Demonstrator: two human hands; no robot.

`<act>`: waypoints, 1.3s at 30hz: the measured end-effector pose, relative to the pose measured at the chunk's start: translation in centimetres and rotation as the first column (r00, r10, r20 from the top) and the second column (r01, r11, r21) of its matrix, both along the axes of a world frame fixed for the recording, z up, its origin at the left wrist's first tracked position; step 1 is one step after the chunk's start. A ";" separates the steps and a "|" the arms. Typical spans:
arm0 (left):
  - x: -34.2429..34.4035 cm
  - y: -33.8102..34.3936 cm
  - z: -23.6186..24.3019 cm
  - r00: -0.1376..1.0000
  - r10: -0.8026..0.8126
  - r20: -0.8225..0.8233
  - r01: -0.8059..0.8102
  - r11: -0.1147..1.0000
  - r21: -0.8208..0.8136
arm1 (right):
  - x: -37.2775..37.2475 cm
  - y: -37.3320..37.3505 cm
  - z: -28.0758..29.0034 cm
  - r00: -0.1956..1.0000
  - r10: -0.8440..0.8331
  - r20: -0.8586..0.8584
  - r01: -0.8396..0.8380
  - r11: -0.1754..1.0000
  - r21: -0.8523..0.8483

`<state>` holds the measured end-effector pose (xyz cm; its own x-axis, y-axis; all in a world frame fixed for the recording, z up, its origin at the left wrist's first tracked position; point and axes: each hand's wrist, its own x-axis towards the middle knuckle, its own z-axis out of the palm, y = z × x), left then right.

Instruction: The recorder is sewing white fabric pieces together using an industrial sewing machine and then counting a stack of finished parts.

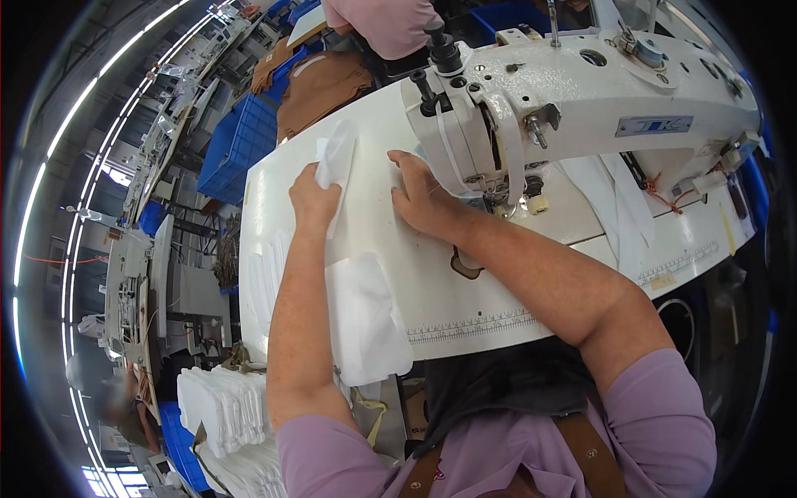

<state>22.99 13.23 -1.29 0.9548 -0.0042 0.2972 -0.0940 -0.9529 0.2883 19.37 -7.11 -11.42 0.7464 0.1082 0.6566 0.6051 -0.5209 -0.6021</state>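
Observation:
My left hand is closed on a thin white fabric piece, which stands up from the tabletop at the far left. To its right my right hand hovers over the white table, thumb and forefinger apart, with nothing visible between them. Close beside that hand is the needle area of a white sewing machine. Another white fabric piece lies by my left forearm and droops over the table's front edge. Several more white pieces rest left of that forearm, partly hidden by it.
Long white strips lie under the machine arm at the right. A tall stack of folded white fabric stands below the table's left corner. Beyond the table are brown fabric pieces, a blue crate and a person in pink.

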 end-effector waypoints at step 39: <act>-28.7 -12.1 -0.2 0.944 -0.313 0.103 0.238 0.432 -0.870 | -23.0 -15.0 8.4 0.923 0.071 -0.379 0.058 0.946 0.318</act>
<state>-5.68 1.10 -1.53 0.9682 -0.0488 0.2454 -0.2499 -0.1383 0.9584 -3.59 -22.11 -2.99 0.9452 -0.0518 0.3224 0.2989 -0.2599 -0.9182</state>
